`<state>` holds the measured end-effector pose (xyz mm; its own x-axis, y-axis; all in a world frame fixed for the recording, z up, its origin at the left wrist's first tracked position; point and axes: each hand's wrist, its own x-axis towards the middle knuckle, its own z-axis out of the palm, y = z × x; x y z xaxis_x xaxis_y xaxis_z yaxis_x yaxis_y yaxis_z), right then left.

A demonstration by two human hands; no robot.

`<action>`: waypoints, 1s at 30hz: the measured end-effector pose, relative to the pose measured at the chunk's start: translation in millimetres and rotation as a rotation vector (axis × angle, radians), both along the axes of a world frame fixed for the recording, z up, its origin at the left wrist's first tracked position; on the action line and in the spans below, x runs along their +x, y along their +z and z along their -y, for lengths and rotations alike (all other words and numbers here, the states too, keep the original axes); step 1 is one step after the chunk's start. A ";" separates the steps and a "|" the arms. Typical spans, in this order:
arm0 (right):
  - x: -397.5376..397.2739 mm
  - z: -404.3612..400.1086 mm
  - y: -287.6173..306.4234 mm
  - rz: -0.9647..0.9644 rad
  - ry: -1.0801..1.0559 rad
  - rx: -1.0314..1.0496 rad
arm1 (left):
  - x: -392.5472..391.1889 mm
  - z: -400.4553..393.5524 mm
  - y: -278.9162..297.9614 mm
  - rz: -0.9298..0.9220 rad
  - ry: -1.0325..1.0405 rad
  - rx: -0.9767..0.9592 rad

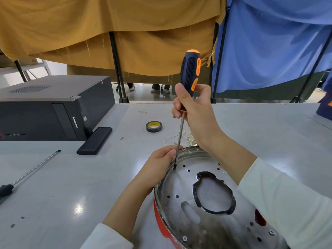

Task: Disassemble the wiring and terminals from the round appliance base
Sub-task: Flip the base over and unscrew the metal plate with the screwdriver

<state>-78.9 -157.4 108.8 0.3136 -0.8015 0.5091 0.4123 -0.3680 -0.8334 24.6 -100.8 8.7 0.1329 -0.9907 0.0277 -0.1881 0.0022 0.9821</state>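
Nearest to me lay the round metal base with red rim [206, 209] on the grey table [71, 177]. With my left hand [158, 162] gripping its edge, my right hand [194, 112] was closed around the blue-orange screwdriver [188, 78]; I judged the shaft should be kept vertical and pressed firmly.

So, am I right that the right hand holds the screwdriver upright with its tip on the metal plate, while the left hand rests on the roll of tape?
Not quite. In the head view the left hand grips the rim of the round base, steadying the shaft; the roll of tape lies untouched behind. The right hand and screwdriver are as you say.
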 end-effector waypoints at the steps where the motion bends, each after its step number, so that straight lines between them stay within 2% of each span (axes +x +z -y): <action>1: -1.5 0.9 0.5 0.009 -0.025 -0.004 | -2.0 -0.1 0.2 -0.001 -0.005 0.002; 7: -4.9 0.9 4.9 0.025 -0.070 -0.036 | -8.7 -2.0 -1.0 0.000 0.019 -0.012; 16: 3.3 -9.7 0.1 0.021 0.068 -0.116 | -7.0 -2.8 -1.3 0.068 0.006 -0.005; 20: 2.3 -9.7 2.9 0.016 0.047 -0.106 | -6.9 -3.2 0.6 0.072 0.008 0.005; 25: -0.9 -8.1 0.6 0.101 0.090 -0.085 | -6.8 -2.8 0.2 0.067 0.011 -0.003; 30: 1.5 -10.1 -2.3 0.079 0.107 -0.075 | -6.4 -2.9 -0.5 0.084 0.001 -0.010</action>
